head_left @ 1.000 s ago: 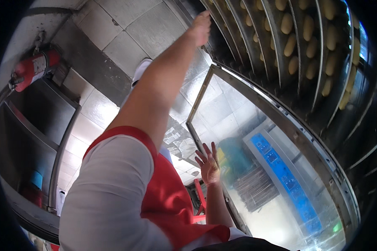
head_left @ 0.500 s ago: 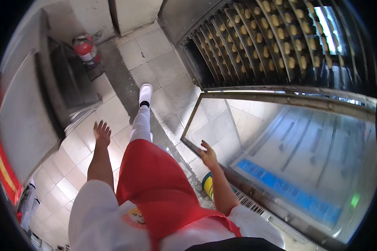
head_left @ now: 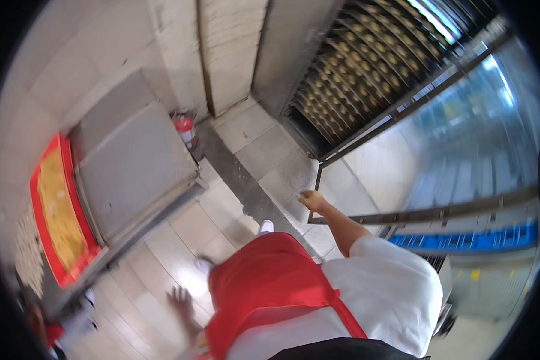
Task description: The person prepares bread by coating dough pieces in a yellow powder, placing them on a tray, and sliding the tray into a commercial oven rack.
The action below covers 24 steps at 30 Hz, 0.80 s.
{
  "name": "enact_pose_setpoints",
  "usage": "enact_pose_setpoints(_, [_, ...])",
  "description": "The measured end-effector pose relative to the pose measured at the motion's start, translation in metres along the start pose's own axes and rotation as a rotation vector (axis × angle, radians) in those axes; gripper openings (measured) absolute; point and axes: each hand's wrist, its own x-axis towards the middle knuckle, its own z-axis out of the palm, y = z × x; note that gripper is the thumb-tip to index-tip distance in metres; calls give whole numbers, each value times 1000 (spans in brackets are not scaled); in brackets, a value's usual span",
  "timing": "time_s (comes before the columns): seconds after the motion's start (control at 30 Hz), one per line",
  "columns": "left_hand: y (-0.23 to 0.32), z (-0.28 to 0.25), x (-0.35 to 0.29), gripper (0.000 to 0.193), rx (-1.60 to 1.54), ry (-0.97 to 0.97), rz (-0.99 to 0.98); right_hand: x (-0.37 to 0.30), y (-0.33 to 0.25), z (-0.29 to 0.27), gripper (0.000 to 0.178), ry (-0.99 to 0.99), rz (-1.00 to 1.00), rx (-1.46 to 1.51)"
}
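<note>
One framed glass door stands swung out from a tall cabinet in the head view, and it marks the right side of the scene. Its short end edge faces left, toward the tiled floor, which runs from that edge to a grey metal-topped table well to the door's left. Behind the door, the cabinet shows its racks, lined with many small, pale, rounded pieces. A blue strip lies just below the door's lower rail, and a red fire extinguisher stands to the door's left, near the table's far corner.

The right hand is at the door's end edge, fingers curled inward; whether they touch or pinch the frame, I cannot tell. The left hand, slightly blurred, is well apart from the door on its lower left, fingers spread wide above the tiles, beside the person's red apron.
</note>
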Motion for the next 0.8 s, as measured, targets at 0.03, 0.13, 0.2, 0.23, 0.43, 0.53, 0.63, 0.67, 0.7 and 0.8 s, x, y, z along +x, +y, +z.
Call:
enact_pose_setpoints(0.03, [11, -25, -1, 74, -15, -24, -18, 6, -37, 10, 53, 22, 21, 114])
enact_pose_setpoints(0.13, [74, -55, -11, 64, -88, 101, -125, 32, -177, 37, 49, -51, 55, 438])
enact_pose_setpoints(0.2, [115, -96, -18, 66, -69, 154, -22, 23, -284, 61, 44, -285, 161, 646])
enact_pose_setpoints(0.23, [130, -108, -12, 67, -51, 184, 36, 22, -313, 77, 46, -393, 192, 752])
enact_pose_setpoints(0.43, [246, -193, 65, 70, -260, 237, 318, 13, -513, 194, 55, -610, 109, 1001])
enact_pose_setpoints(0.53, [327, -156, 74, 59, -153, -34, 448, 31, -534, 211, 65, -481, 202, 1013])
enact_pose_setpoints(0.63, [424, -102, 37, 56, 86, 15, 696, -14, -548, 185, 53, -456, 12, 508])
enact_pose_setpoints(0.67, [452, -60, 26, 54, 159, -71, 772, -20, -536, 178, 46, -486, 39, 513])
enact_pose_setpoints(0.7, [477, -47, 17, 52, 158, -88, 855, -45, -560, 175, 40, -463, 17, 486])
enact_pose_setpoints(0.8, [570, 13, 47, 54, 406, -100, 938, -65, -635, 184, 38, -367, -114, 568])
